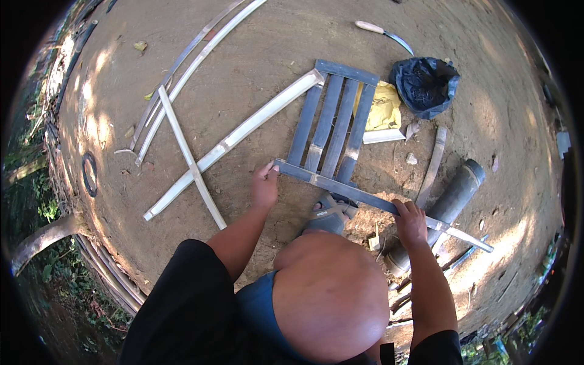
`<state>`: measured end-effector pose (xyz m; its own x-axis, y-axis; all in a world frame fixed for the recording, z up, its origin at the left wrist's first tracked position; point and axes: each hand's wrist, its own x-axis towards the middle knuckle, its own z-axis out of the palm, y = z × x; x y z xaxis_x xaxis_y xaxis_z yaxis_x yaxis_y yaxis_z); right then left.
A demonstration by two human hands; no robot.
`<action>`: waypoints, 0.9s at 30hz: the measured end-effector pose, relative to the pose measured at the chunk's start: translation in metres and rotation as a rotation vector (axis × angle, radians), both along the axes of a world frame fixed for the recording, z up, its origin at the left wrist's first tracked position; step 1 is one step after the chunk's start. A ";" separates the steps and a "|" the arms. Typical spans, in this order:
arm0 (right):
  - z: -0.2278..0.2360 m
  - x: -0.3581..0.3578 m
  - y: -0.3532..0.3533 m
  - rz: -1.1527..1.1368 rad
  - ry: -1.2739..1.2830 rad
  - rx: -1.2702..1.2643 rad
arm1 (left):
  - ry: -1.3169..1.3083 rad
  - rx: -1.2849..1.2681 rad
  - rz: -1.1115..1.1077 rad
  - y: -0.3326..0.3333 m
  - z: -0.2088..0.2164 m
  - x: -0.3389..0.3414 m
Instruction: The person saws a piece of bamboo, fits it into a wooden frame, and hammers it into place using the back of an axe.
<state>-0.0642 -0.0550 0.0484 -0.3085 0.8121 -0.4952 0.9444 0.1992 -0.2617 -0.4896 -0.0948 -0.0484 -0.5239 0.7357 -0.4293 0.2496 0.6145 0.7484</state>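
A long dark bamboo strip (359, 194) slants across in front of me, its right end paler. My left hand (265, 182) pinches its left end between thumb and fingers. Farther along, my right hand (410, 222) grips it from above, with the free end sticking out to the right. Beyond the strip lie several dark slats (331, 125) side by side, their far ends meeting a short crosspiece (348, 72). Their near ends reach the strip; whether they are fastened to it I cannot tell. My foot in a grey sandal (328, 218) is just below it.
Pale split bamboo lengths (237, 139) lie crossed at the left. To the right are a yellow sheet (383, 108), a black plastic bag (420, 91) and a thick bamboo tube (456, 193). A sickle (386, 31) lies at the far side. A dark ring (90, 174) rests at far left.
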 end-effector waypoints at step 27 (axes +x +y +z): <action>0.000 -0.097 0.038 -0.210 0.030 -0.335 | -0.039 0.053 0.052 -0.003 -0.015 -0.003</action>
